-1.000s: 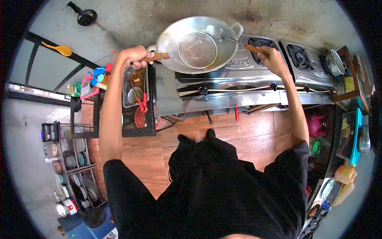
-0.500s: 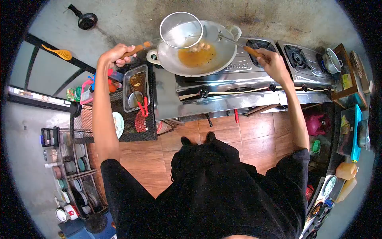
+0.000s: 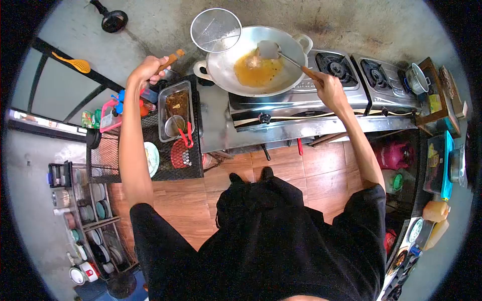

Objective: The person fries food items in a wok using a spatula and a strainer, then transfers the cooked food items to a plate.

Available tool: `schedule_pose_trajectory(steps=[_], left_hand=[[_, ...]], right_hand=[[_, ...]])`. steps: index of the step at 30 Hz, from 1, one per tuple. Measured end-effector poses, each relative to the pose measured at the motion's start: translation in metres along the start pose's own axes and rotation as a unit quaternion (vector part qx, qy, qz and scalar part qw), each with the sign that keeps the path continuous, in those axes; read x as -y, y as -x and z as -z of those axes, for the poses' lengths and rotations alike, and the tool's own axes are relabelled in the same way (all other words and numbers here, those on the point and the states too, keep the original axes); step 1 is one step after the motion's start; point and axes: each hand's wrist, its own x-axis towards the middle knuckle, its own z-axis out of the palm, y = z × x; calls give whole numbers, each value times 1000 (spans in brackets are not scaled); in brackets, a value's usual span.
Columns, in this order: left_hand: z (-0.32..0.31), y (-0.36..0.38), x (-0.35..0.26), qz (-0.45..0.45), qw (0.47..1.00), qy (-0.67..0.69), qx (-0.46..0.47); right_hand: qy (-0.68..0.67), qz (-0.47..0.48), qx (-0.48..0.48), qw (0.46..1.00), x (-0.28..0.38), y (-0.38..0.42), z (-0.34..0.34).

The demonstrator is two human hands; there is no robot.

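My left hand [image 3: 149, 71] is wrapped round the wooden handle of a round wire-mesh strainer [image 3: 216, 31], which is raised at the wok's upper left rim. In my right hand [image 3: 329, 89] is the wooden handle of a metal spatula [image 3: 269, 50]. Its blade is down in the wok over pale brown food pieces [image 3: 254, 62]. Amber oil [image 3: 261, 75] with dark specks pools at the bottom of the wide metal wok [image 3: 223, 75]. The wok has two loop handles and stands on the left part of the gas stove.
A metal tray [image 3: 163, 110] on the left rack holds a brown item and a ladle [image 3: 174, 126] with a red handle. To the right are bare burners [image 3: 335, 67] and a small pot [image 3: 415, 79]. A small black pan [image 3: 114, 21] hangs on the wall.
The strainer has moved up and left, away from over the wok. The spatula blade has come into view beside the food, and my right hand has shifted slightly left and down.
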Motion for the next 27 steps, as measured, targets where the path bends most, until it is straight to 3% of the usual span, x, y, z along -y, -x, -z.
schedule_pose_trajectory(steps=[3,5,9,11,15,18,27], left_hand=[[1,-1,3,-8,1000,0,-3],[-2,-2,7,-14,1000,-4,3],[-9,-1,4,-10,1000,-22,4],[-14,-2,2,-8,1000,-30,-4],[-23,-5,6,-8,999,-28,-24],[-32,-9,7,-14,999,-31,-34],[-58,-11,1,-24,996,-59,-68]], right_hand=[[-11,-33,-7,999,3,-1,-10],[-43,-7,-31,999,1,-1,-19],[-43,-64,51,996,34,6,-14],[-102,19,24,994,28,11,-24],[-16,-28,34,999,29,14,-14],[2,12,-5,1000,1,10,-19],[-2,2,-24,1000,-23,4,-5]])
